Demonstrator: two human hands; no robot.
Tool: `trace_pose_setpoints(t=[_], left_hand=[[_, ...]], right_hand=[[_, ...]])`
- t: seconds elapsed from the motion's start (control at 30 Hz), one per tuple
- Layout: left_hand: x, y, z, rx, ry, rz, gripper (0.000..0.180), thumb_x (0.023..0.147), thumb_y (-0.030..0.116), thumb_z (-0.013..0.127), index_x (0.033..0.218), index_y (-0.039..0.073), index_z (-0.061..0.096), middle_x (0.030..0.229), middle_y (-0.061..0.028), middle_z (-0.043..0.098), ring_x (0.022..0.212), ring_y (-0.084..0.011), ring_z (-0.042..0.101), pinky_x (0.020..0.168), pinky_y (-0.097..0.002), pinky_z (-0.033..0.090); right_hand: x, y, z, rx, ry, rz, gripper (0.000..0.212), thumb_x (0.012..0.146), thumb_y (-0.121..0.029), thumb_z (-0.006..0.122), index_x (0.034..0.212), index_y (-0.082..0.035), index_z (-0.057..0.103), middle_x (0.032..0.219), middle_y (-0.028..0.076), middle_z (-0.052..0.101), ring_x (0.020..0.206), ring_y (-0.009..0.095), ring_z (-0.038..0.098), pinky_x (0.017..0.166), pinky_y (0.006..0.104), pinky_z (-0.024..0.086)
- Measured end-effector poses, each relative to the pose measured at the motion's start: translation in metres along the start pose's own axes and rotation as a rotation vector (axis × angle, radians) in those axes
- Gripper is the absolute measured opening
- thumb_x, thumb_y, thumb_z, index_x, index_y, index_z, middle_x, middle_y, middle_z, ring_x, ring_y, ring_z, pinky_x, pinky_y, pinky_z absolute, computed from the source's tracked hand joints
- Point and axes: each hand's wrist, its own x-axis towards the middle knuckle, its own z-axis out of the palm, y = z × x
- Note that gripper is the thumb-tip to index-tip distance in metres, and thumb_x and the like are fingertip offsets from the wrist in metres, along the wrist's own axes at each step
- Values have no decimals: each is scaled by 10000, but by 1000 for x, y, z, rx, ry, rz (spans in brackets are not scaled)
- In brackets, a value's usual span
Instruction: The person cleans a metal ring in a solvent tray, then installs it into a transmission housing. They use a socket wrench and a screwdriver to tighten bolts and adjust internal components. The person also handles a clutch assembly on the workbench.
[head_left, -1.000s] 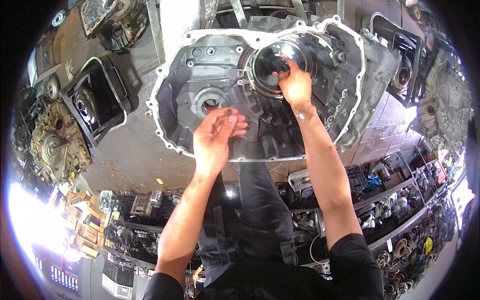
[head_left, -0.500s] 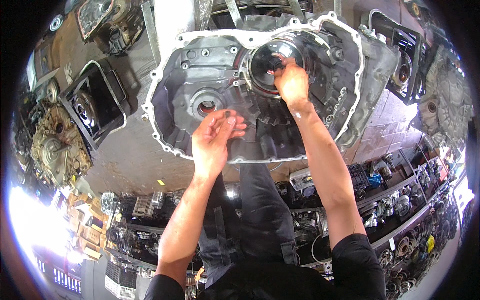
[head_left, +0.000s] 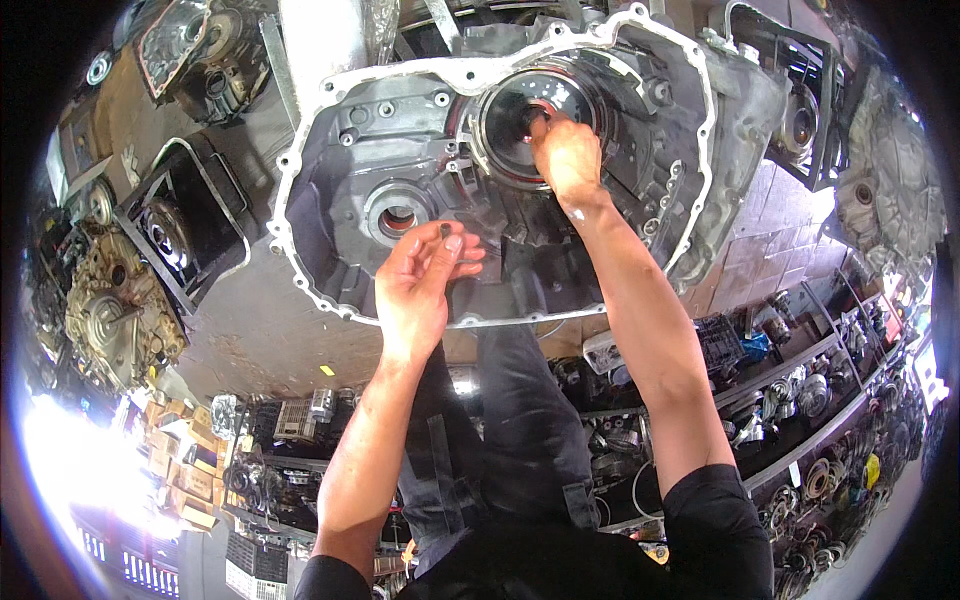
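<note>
A large grey transmission housing point(head_left: 340, 215) with a pale machined rim lies open side up on the bench. In its upper right sits a round, glossy black drum point(head_left: 505, 155) with a reddish-ringed hole at its centre. My right hand point(head_left: 570, 155) reaches over that drum, fingers closed at the central hole, and their tips are hidden there. Above the lower left part of the housing, beside a round bearing bore point(head_left: 397, 212), my left hand point(head_left: 425, 265) pinches a small dark bolt-like piece point(head_left: 446, 231) between thumb and forefinger, the other fingers loosely curled.
Black metal frames holding round parts stand left point(head_left: 172, 235) and right point(head_left: 800, 125) of the housing. A dirty gear casing point(head_left: 120, 310) lies at far left, another grey casing point(head_left: 885, 190) at far right. Below the bench edge are shelves point(head_left: 790, 395) crowded with metal parts.
The housing and bench appear shifted slightly left and up in the view. My right hand stays at the drum's centre, its wrist turned somewhat; my left hand keeps its pinch.
</note>
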Motion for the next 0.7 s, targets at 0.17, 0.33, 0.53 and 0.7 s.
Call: trace_pose_setpoints(t=[0.17,0.33,0.53,0.7], left_hand=[[1,1,3,13,-5,-10,209,1012,82,586,1175,-48,601,1014,-169,704,912,-236,713,793,-353,607],[2,2,6,41,-3,-15,212,1012,82,584,1177,-51,601,1013,-170,706,914,-236,712,797,-356,606],[4,1,12,69,-27,0,205,1012,75,580,1172,-51,605,1014,-167,706,918,-234,711,805,-358,604],[7,-3,13,121,-54,37,205,1011,46,564,1185,-54,606,1022,-165,703,932,-232,707,841,-368,598]], right_hand=[[-3,-6,-3,16,-39,2,371,935,-265,537,1060,79,598,818,313,682,840,474,691,780,526,563],[1,-5,-6,-70,-86,8,354,903,-260,576,1079,44,620,893,263,718,860,416,718,785,462,587],[5,-6,-6,69,-119,113,385,907,-290,522,962,50,695,846,279,700,843,428,707,788,485,576],[7,-3,7,18,-86,94,389,924,-316,521,824,-8,737,881,255,717,889,400,716,805,463,578]])
